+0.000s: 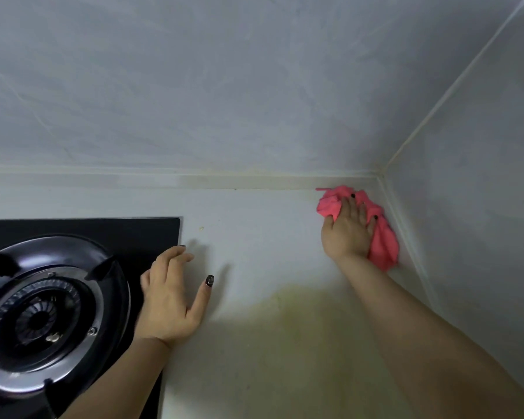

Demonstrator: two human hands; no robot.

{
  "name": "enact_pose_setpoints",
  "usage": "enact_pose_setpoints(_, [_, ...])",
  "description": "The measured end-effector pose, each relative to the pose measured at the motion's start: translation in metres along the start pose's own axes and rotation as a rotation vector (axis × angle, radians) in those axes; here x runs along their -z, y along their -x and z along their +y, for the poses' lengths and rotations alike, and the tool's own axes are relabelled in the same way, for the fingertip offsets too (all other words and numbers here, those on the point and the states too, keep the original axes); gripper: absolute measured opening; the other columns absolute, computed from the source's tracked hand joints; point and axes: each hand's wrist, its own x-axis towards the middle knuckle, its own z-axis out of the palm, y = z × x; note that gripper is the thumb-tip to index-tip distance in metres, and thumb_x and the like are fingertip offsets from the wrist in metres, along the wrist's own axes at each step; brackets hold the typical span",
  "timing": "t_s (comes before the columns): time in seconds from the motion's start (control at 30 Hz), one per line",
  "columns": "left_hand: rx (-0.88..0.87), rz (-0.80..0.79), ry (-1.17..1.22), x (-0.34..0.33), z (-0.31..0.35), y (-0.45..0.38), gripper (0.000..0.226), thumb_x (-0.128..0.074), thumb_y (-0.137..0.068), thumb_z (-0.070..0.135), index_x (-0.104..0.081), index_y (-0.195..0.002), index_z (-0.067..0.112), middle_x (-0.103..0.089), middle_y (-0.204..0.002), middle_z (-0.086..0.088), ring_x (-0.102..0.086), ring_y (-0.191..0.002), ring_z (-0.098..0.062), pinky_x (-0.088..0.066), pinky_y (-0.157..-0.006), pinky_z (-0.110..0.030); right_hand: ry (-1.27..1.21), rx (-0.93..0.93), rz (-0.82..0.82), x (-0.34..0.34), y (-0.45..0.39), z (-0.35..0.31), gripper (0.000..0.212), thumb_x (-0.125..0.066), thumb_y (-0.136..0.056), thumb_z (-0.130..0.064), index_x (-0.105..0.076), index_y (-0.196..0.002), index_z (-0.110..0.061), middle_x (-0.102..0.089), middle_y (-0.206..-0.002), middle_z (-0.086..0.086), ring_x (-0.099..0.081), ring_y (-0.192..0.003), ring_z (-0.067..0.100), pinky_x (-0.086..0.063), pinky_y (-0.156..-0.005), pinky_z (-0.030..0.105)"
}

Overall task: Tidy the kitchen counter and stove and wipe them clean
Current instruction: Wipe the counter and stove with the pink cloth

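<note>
— Counter (pixel 254 237) first: where did it sit in the head view?

— Pale, filling the middle and lower right, running back to the wall (pixel 224 86) and into the far right corner. A yellowish stain (pixel 297 309) spread over it near the front, between the two forearms, and a small yellow speck lay close to the stove's far right corner.

— And the stove (pixel 103 234)?

— Black glass, set into the counter at the left edge, with one round burner (pixel 40 316) and its pan supports showing.

— What was the right hand (pixel 347 229) doing?

— It lay on a crumpled pink cloth (pixel 383 240) in the counter's far right corner, palm down, fingers mostly straight and spread over the fabric, pressing it to the surface. The cloth bunched out past the fingertips towards the back wall and along the right-hand wall. Dark polish showed on the nails.

— Did it grip the cloth?

— The fingers looked flat on top rather than wrapped round it; the thumb side I could not tell.

— The left hand (pixel 171 300)?

— Resting at the stove's right edge, fingers loosely bent with the tips touching down near the glass rim, thumb stretched out over bare counter. It held nothing.
</note>
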Motion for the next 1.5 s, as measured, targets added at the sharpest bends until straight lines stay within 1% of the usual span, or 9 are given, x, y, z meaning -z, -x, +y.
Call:
enact_pose_setpoints(0.17, [-0.001, -0.004, -0.005, 0.000, -0.001, -0.001, 0.054, -0.045, -0.084, 0.050, -0.055, -0.116, 0.007, -0.047, -0.131, -0.008, -0.044, -0.123, -0.024, -0.023, -0.097, -0.032, 0.008, 0.236, -0.023, 0.002, -0.008, -0.008, 0.075, -0.017, -0.078, -0.040, -0.041, -0.143, -0.009, -0.037, -0.151, 0.010, -0.027, -0.143, 0.026, -0.013, -0.117, 0.046])
enact_pose_setpoints(0.3, [0.000, -0.007, 0.005, 0.002, 0.000, -0.001, 0.055, -0.045, -0.082, 0.050, -0.056, -0.115, 0.007, -0.048, -0.131, -0.008, -0.045, -0.122, -0.024, -0.024, -0.096, -0.031, -0.097, 0.462, -0.013, 0.000, 0.033, -0.009, 0.064, -0.028, -0.081, -0.033, -0.051, -0.136, -0.010, -0.047, -0.145, 0.009, -0.039, -0.137, 0.027, -0.026, -0.115, 0.048])
enact_pose_setpoints(0.5, [0.003, -0.026, -0.016, 0.001, 0.000, -0.001, 0.053, -0.046, -0.081, 0.051, -0.056, -0.114, 0.010, -0.049, -0.130, -0.007, -0.047, -0.121, -0.024, -0.024, -0.095, -0.034, -0.110, 0.375, 0.084, -0.006, 0.061, 0.000, 0.061, -0.034, -0.079, -0.029, -0.057, -0.130, -0.007, -0.050, -0.141, 0.011, -0.043, -0.134, 0.028, -0.022, -0.114, 0.042])
enact_pose_setpoints(0.6, [0.008, -0.025, -0.014, 0.001, 0.000, -0.002, 0.052, -0.046, -0.081, 0.050, -0.056, -0.113, 0.011, -0.049, -0.131, -0.007, -0.047, -0.121, -0.024, -0.025, -0.094, -0.034, -0.134, 0.120, 0.139, -0.002, 0.034, 0.013, 0.068, -0.031, -0.075, -0.033, -0.054, -0.131, -0.001, -0.051, -0.138, 0.019, -0.045, -0.132, 0.035, -0.031, -0.111, 0.051])
enact_pose_setpoints(0.7, [0.002, -0.016, -0.014, 0.001, 0.000, -0.002, 0.051, -0.047, -0.082, 0.050, -0.056, -0.113, 0.010, -0.049, -0.130, -0.007, -0.047, -0.121, -0.024, -0.027, -0.093, -0.035, -0.206, -0.080, 0.142, 0.000, 0.006, 0.016, 0.075, -0.026, -0.073, -0.036, -0.051, -0.131, 0.005, -0.048, -0.138, 0.026, -0.041, -0.133, 0.038, -0.030, -0.112, 0.049])
enact_pose_setpoints(0.93, [-0.003, -0.011, -0.019, 0.001, 0.001, -0.001, 0.053, -0.048, -0.083, 0.050, -0.056, -0.114, 0.007, -0.048, -0.130, -0.007, -0.044, -0.121, -0.021, -0.025, -0.096, -0.032, -0.092, -0.047, 0.074, -0.005, -0.030, 0.001, 0.087, -0.011, -0.070, -0.042, -0.049, -0.130, 0.007, -0.046, -0.141, 0.024, -0.035, -0.136, 0.034, -0.021, -0.114, 0.043])
enact_pose_setpoints(1.23, [-0.007, -0.028, -0.039, 0.002, 0.000, -0.001, 0.053, -0.048, -0.084, 0.050, -0.055, -0.115, 0.008, -0.048, -0.130, -0.007, -0.045, -0.123, -0.023, -0.023, -0.095, -0.029, -0.211, 0.638, -0.045, -0.011, 0.018, -0.047, 0.060, -0.030, -0.083, -0.027, -0.055, -0.129, 0.003, -0.051, -0.139, 0.020, -0.045, -0.132, 0.033, -0.033, -0.112, 0.047])
enact_pose_setpoints(1.4, [-0.003, -0.023, -0.051, 0.000, -0.001, -0.001, 0.051, -0.047, -0.084, 0.050, -0.054, -0.115, 0.011, -0.047, -0.132, -0.007, -0.046, -0.124, -0.024, -0.026, -0.097, -0.032, -0.499, 0.717, -0.218, -0.015, 0.014, -0.123, 0.052, -0.034, -0.081, -0.020, -0.062, -0.116, 0.006, -0.062, -0.121, 0.025, -0.057, -0.115, 0.038, -0.031, -0.105, 0.030])
enact_pose_setpoints(1.5, [0.011, -0.013, -0.083, -0.002, -0.001, -0.001, 0.052, -0.043, -0.087, 0.049, -0.053, -0.119, 0.010, -0.045, -0.135, -0.007, -0.044, -0.125, -0.023, -0.026, -0.098, -0.035, -0.464, 0.819, -0.348, -0.018, 0.033, -0.163, 0.055, -0.034, -0.082, -0.018, -0.053, -0.130, 0.004, -0.050, -0.138, 0.023, -0.044, -0.133, 0.032, -0.021, -0.113, 0.028])
